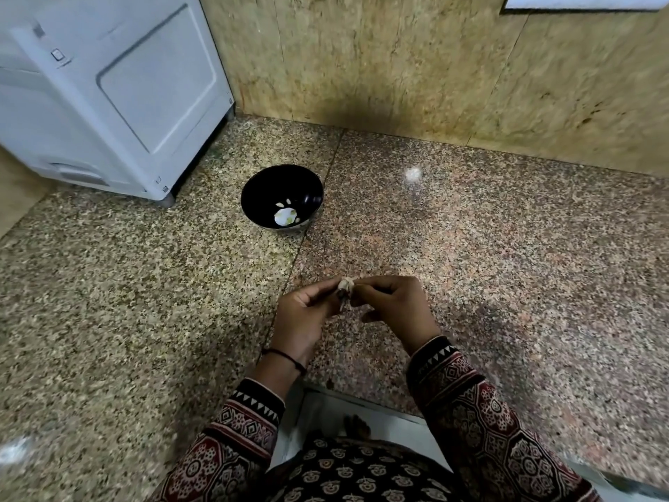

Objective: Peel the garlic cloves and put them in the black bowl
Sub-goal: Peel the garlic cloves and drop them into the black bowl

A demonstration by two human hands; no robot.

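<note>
1. Garlic clove: a small pale piece held in the air above the granite counter, in front of the person's body and well apart from the black bowl.
2. Its visible part lies between the two sets of fingertips, so its long axis appears to run roughly left to right. Fingers cover both ends, and which end is the tip cannot be told.
3. A dark, slim piece hangs just below the clove, pointing down toward the person. It is too blurred to tell what it is.
4. The left hand pinches the clove from the left, with thumb and forefinger pressed together on it and the other fingers curled.
5. The right hand pinches it from the right in the same way, knuckles up, fingers bent inward.
6. The black bowl stands upright on the counter, farther from the person and to the left of the hands. A few peeled cloves lie in its bottom beside a white patch.
7. A white appliance stands at the far left, against the tan stone wall.
8. Both arms wear patterned sleeves, and a black thread circles the left wrist.
</note>
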